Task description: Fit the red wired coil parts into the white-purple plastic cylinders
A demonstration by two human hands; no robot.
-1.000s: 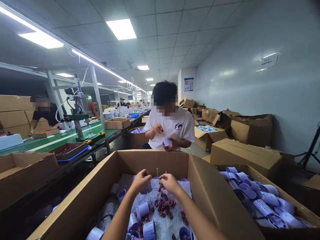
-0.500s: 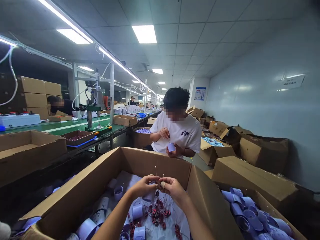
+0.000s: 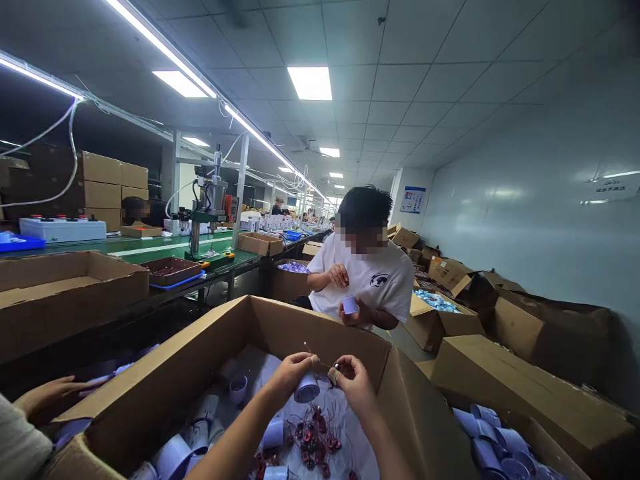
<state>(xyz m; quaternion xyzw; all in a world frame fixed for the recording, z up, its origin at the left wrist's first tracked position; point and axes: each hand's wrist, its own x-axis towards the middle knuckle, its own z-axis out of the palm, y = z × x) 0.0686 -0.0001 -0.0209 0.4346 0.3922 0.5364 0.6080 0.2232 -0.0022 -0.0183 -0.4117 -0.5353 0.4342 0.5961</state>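
My left hand [image 3: 293,372] pinches a thin wire [image 3: 307,348] between thumb and forefinger, its pale tip sticking up. Just under those fingers is a lilac cup [image 3: 307,389]; whether the hand also holds it I cannot tell. My right hand [image 3: 354,385] is closed on a small dark round part [image 3: 337,366], with a strand running towards the left hand. Some fingertips look wrapped in tan covers. Beneath both hands, a tangle of small red wired parts [image 3: 315,437] lies on white sheeting inside a large cardboard box [image 3: 310,325].
More lilac cups [image 3: 173,457] fill the box's left side. Opposite sits a person in a white shirt [image 3: 325,263], holding a lilac cup [image 3: 351,305]. Another person's hand [image 3: 53,397] reaches in at left. A press [image 3: 207,207] stands on the green line; a box of cups [image 3: 500,440] is at right.
My hands have moved apart, the right one carrying the small dark part rightwards. The wire in my left hand now leans. Another person's hand has come in at left, and my view has shifted slightly.
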